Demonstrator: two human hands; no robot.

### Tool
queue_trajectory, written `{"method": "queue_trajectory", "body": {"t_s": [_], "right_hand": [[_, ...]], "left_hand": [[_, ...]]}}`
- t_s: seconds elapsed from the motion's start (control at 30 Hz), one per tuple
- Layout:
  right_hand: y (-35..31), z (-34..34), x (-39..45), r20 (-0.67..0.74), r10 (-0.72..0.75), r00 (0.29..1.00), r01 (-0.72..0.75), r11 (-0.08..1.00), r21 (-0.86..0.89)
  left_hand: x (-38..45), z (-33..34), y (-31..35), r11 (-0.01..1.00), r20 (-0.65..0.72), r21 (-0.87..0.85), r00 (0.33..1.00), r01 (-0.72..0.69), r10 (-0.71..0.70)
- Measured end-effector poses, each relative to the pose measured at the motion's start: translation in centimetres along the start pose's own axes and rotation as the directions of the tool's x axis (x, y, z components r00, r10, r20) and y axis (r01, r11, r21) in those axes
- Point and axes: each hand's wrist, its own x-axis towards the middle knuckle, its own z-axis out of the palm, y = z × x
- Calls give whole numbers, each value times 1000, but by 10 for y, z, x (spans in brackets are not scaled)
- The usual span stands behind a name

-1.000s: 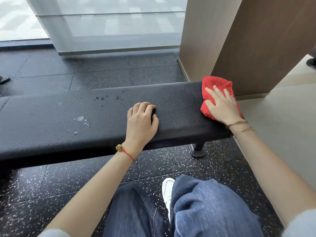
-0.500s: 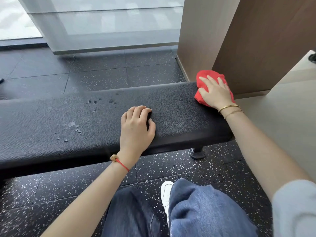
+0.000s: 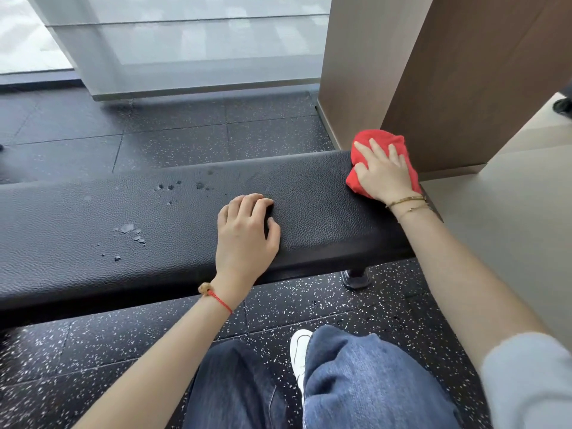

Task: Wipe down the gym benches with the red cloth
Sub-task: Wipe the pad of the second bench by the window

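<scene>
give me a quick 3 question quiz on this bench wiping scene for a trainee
1. True or false: the red cloth lies under the right hand at the right end of the bench.
2. What is the left hand doing? A) holding a spray bottle B) resting on the bench pad C) gripping the cloth
3. Fill in: the wet droplets lie to the ____ of the left hand.

Key
1. True: the hand presses flat on the cloth.
2. B: it rests on the pad, fingers curled, nothing visibly held.
3. Left: the droplets sit on the unwiped stretch, apart from both hands.
</scene>
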Motion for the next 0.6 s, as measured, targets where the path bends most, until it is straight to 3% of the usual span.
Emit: {"method": "queue_trajectory", "body": {"t_s": [0.17, 0.27, 0.43, 0.6], "right_hand": [[-31, 10, -49, -13, -227, 974, 227, 974, 1], [-23, 16, -97, -71, -262, 962, 263, 965, 5], [20, 15, -134, -156, -23, 987, 28, 999, 29], [34, 4, -84, -143, 160, 977, -147, 984, 96]], "left_hand": [[-1, -1, -1, 1000, 2, -7, 1000, 9, -9], [-1, -1, -2, 1000, 2, -25, 1000, 2, -2], [-1, -3, -4, 999, 4, -52, 1000, 2, -2], [-1, -5, 0, 999, 9, -50, 1000, 15, -14]]}}
